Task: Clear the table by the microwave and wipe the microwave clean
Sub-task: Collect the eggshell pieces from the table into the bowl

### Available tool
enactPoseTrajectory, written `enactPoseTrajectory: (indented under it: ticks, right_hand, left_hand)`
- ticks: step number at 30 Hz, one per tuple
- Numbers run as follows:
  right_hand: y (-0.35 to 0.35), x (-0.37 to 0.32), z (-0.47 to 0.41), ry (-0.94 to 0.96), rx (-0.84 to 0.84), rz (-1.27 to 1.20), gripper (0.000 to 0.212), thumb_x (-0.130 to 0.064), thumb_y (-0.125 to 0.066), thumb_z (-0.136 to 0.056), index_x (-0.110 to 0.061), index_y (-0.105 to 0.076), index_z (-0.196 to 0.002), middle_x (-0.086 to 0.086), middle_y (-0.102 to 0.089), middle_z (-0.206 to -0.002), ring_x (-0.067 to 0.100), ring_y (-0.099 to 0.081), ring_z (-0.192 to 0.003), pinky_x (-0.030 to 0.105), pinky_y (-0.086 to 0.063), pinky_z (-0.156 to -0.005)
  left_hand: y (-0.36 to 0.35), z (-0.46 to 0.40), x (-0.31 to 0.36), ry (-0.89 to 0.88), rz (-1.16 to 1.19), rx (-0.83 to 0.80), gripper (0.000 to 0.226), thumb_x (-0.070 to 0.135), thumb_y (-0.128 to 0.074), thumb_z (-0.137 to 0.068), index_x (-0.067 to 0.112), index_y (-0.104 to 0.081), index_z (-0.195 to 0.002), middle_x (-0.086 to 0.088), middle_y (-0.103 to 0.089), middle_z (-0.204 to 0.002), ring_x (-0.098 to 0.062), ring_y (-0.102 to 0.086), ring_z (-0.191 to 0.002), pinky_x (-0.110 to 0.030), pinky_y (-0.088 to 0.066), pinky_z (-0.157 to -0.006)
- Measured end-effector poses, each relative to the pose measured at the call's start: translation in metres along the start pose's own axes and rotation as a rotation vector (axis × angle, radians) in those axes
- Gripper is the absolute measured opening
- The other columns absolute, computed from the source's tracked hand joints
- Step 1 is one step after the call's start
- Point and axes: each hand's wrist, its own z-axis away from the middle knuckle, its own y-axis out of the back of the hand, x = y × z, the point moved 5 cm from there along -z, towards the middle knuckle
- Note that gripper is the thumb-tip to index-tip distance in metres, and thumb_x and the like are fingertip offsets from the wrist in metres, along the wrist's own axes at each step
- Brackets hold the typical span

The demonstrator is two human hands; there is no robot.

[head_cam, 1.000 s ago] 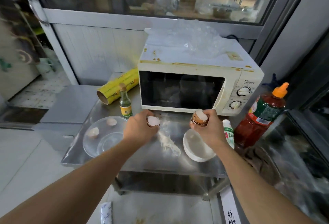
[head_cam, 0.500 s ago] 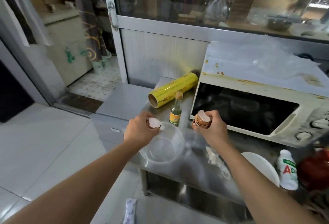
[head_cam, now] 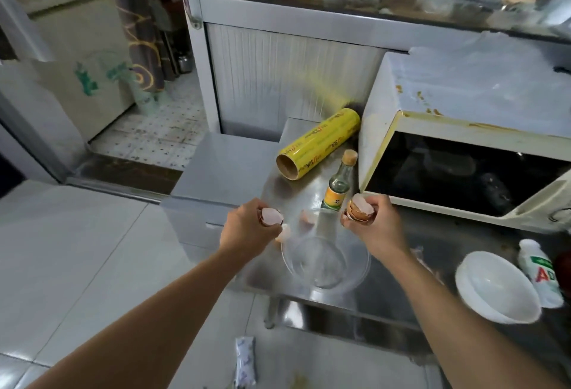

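Observation:
My left hand grips one eggshell half over the left edge of the steel table. My right hand holds a stack of eggshell halves just in front of the stained white microwave. Between the two hands a clear glass bowl stands on the table with two more eggshell pieces at its far rim. The microwave door is closed; brown drips mark its top edge, and crumpled clear plastic lies on top.
A yellow cling-film roll lies behind a small corked bottle at the microwave's left. A white bowl and a small white drink bottle sit at the right. Tiled floor and an open doorway lie to the left.
The view has swung left, shifting the microwave to the right. Both hands, each still holding shells, have moved left from the spill area to the glass bowl.

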Motion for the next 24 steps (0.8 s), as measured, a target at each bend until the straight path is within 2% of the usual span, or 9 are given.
enactPoseTrajectory:
  ticks: [4,8,14,19,24]
  right_hand:
    - [-0.001,0.014,0.012,-0.07,0.02,0.046,0.048,-0.022,-0.084,-0.067,-0.023,-0.049,-0.099,-0.004,-0.061,-0.095,0.016,-0.059,-0.085,0.031,-0.048,-0.076]
    - [-0.005,0.019,0.018,-0.115,0.018,0.057,0.049,-0.024,-0.083,-0.069,-0.027,-0.047,-0.101,-0.007,-0.06,-0.097,0.016,-0.06,-0.09,0.036,-0.051,-0.083]
    - [-0.006,0.025,0.024,-0.133,0.002,0.002,0.049,-0.022,-0.083,-0.068,-0.026,-0.047,-0.1,-0.006,-0.062,-0.097,0.017,-0.063,-0.091,0.036,-0.051,-0.085]
    - [-0.006,0.031,0.028,-0.125,-0.003,-0.015,0.049,-0.023,-0.083,-0.068,-0.025,-0.048,-0.102,-0.006,-0.063,-0.098,0.016,-0.063,-0.09,0.036,-0.052,-0.084]
    - [-0.003,0.031,0.028,-0.125,-0.028,-0.03,0.051,-0.026,-0.083,-0.069,-0.025,-0.048,-0.106,-0.005,-0.063,-0.103,0.017,-0.062,-0.093,0.036,-0.052,-0.086]
  left_hand:
    - [-0.004,-0.005,-0.006,-0.019,0.0,-0.038,0.029,0.029,-0.075,-0.07,0.026,-0.062,-0.095,0.007,-0.063,-0.089,-0.015,-0.058,-0.084,-0.024,-0.041,-0.069]
    - [-0.01,-0.003,-0.006,-0.053,-0.013,-0.085,0.031,0.029,-0.078,-0.07,0.023,-0.063,-0.096,0.007,-0.061,-0.085,-0.014,-0.058,-0.083,-0.022,-0.043,-0.067]
    - [-0.018,0.009,-0.003,-0.086,-0.025,-0.153,0.029,0.031,-0.079,-0.069,0.023,-0.062,-0.092,0.009,-0.062,-0.081,0.0,-0.054,-0.067,-0.009,-0.035,-0.051]
    - [-0.024,0.017,-0.007,-0.039,0.002,-0.187,0.033,0.035,-0.081,-0.067,0.023,-0.065,-0.092,0.005,-0.067,-0.087,-0.009,-0.062,-0.078,-0.018,-0.046,-0.059]
    - [-0.034,0.023,-0.004,-0.002,0.029,-0.236,0.033,0.034,-0.081,-0.067,0.022,-0.064,-0.092,0.006,-0.067,-0.081,-0.011,-0.063,-0.077,-0.026,-0.053,-0.068]
